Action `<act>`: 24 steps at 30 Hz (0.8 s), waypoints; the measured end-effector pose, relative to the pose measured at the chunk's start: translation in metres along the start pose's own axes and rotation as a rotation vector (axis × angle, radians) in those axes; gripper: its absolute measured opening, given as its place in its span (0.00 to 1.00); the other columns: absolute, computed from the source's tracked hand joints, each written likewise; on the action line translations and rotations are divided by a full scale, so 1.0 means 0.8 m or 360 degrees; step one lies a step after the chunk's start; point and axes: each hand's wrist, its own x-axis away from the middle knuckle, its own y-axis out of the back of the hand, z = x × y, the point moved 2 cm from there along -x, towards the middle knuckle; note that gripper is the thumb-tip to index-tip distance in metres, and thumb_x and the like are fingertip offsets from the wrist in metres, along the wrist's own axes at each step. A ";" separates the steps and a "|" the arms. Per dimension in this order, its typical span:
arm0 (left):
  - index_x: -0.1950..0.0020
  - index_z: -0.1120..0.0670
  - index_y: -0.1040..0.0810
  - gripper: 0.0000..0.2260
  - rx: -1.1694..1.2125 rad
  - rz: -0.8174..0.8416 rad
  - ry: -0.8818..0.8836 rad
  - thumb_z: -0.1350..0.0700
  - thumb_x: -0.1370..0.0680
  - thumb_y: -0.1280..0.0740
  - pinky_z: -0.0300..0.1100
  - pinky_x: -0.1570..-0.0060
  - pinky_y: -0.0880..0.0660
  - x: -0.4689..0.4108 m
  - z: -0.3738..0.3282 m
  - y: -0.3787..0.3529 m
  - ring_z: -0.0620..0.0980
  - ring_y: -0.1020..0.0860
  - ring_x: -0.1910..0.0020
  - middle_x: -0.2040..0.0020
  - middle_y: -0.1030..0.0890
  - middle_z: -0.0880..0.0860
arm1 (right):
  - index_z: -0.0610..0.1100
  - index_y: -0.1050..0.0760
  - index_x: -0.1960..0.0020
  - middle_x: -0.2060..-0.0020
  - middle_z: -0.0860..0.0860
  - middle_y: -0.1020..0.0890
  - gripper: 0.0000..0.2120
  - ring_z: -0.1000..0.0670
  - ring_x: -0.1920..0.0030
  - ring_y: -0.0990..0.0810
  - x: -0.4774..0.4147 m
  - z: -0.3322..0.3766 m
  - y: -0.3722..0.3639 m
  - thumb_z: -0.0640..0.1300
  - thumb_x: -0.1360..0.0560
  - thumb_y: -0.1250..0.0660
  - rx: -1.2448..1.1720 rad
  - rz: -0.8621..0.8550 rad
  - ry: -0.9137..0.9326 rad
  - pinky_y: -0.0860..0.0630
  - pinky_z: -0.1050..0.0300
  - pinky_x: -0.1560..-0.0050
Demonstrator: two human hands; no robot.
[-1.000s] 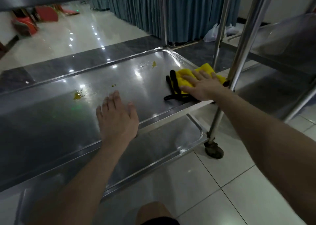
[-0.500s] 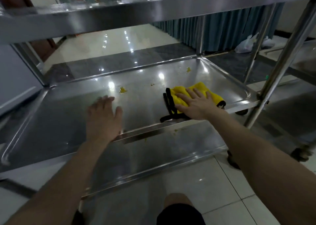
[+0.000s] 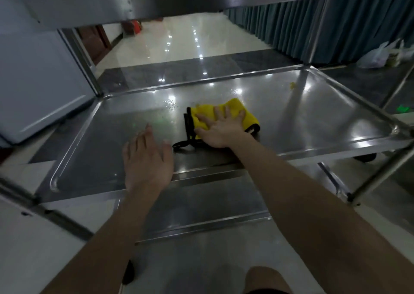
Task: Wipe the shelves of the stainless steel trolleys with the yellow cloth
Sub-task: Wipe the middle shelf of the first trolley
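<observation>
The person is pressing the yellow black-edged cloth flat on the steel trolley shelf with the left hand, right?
Not quite: the head view shows the right hand pressing the yellow black-edged cloth flat on the stainless steel trolley shelf; the left hand is open beside it.

Dim pic; ceiling-light glare dots on steel shelf (image 3: 313, 123), edges warped, prob. motion-blurred.

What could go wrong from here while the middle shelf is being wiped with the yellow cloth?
The yellow speck near the far right corner of the shelf lies away from the yellow cloth and could be missed. The crumbs beside the cloth may be pushed around rather than picked up. The trolley stands on a castor, so pressure from the right hand might roll it.
</observation>
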 end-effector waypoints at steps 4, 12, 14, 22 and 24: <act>0.14 0.58 0.41 0.33 0.0227 -0.0004 0.0044 0.43 0.16 0.52 0.56 0.16 0.48 -0.006 -0.004 0.012 0.59 0.37 0.17 0.17 0.33 0.60 | 0.74 0.57 0.19 0.13 0.54 0.56 0.36 0.44 0.14 0.59 0.060 -0.007 -0.025 0.79 0.26 0.64 -0.0047 -0.0091 0.0258 0.65 0.24 0.23; 0.20 0.62 0.30 0.32 -0.0142 -0.0068 -0.0046 0.44 0.18 0.48 0.64 0.21 0.39 -0.028 0.104 0.031 0.67 0.31 0.23 0.23 0.26 0.66 | 0.75 0.58 0.20 0.13 0.57 0.54 0.41 0.46 0.14 0.57 0.086 -0.068 -0.020 0.82 0.31 0.63 -0.0040 -0.0140 0.0058 0.58 0.29 0.19; 0.19 0.63 0.34 0.34 -0.0160 -0.0011 0.0126 0.42 0.18 0.50 0.67 0.21 0.40 -0.031 0.133 0.026 0.68 0.32 0.21 0.23 0.28 0.68 | 0.75 0.59 0.20 0.13 0.54 0.55 0.40 0.43 0.14 0.58 0.054 -0.064 -0.014 0.81 0.31 0.64 -0.0038 -0.0114 -0.0068 0.59 0.25 0.21; 0.14 0.61 0.41 0.34 0.0051 -0.0227 0.0138 0.43 0.16 0.51 0.61 0.19 0.42 -0.040 0.143 0.013 0.67 0.32 0.22 0.21 0.29 0.66 | 0.68 0.54 0.16 0.13 0.44 0.56 0.33 0.32 0.16 0.61 -0.045 0.135 -0.004 0.73 0.19 0.56 0.0028 -0.0032 0.0050 0.65 0.14 0.30; 0.14 0.62 0.41 0.33 0.0128 -0.0299 0.0154 0.45 0.16 0.50 0.59 0.19 0.42 -0.043 0.143 0.016 0.66 0.32 0.22 0.20 0.29 0.66 | 0.67 0.54 0.16 0.13 0.44 0.55 0.32 0.34 0.15 0.60 -0.023 0.171 -0.016 0.71 0.19 0.57 0.0016 -0.0085 0.0168 0.65 0.15 0.29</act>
